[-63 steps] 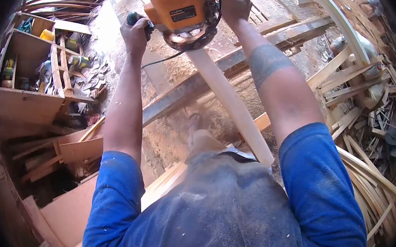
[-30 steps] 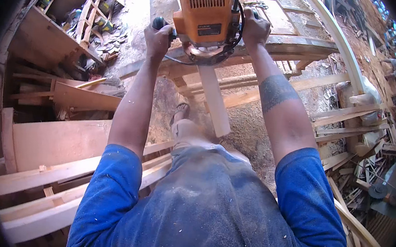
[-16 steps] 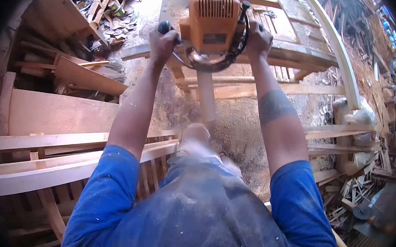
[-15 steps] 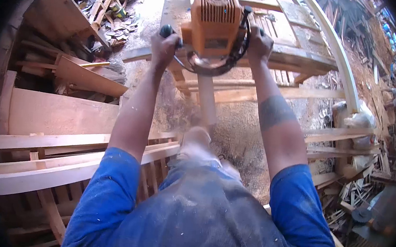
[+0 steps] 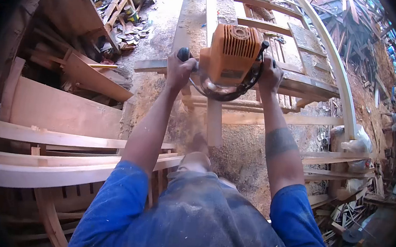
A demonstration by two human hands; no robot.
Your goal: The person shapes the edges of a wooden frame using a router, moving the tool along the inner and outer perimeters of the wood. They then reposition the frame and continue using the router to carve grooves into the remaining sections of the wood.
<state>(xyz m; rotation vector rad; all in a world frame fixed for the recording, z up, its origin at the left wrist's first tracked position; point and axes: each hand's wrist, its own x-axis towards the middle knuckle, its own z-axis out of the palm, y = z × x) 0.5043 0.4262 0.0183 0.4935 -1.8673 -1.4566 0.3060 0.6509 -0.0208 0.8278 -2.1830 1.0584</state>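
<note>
An orange router [image 5: 234, 56] with a vented motor housing and a round dark base sits on a narrow wooden board [image 5: 214, 125] whose end juts toward me. My left hand [image 5: 180, 72] wraps around the router's left handle, a dark knob showing above the fingers. On the other side, my right hand [image 5: 270, 77] is closed around the right handle, beside a dark looped cable. Both arms reach forward. The cutting bit is hidden under the base, and a haze of dust hangs near the board's end.
A slatted wooden workbench [image 5: 314, 84] supports the board. Long pale planks [image 5: 52, 172] lie at left, near leaning plywood panels [image 5: 67, 107]. Sawdust covers the floor [image 5: 247, 151]. Scrap wood [image 5: 328, 36] heaps at upper right, and a plastic bag [image 5: 358, 147] hangs at right.
The router and both hands have come closer to my body along the board. The camera view has shifted, so the bench sits lower and farther right.
</note>
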